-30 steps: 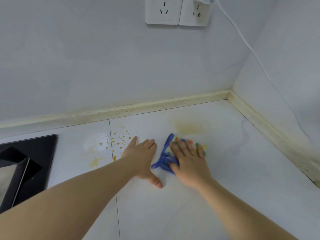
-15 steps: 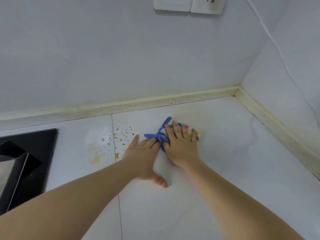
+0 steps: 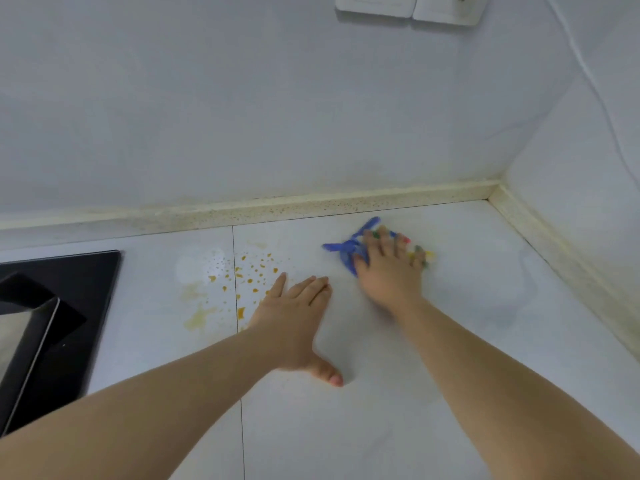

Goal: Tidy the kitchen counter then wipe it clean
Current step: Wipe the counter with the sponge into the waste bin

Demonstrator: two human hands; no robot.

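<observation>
Counter (image 3: 381, 431), orange splatter (image 3: 258, 270), right hand (image 3: 388, 275) pressing cloth (image 3: 348, 252), left hand (image 3: 294, 317) flat

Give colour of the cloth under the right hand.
Cloth mostly blue, with red, green and yellow bits; head view.

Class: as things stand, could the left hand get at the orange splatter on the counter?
Probably yes: the left hand lies flat on the counter right beside the orange splatter, with nothing between them. The cloth is under the right hand.
</observation>
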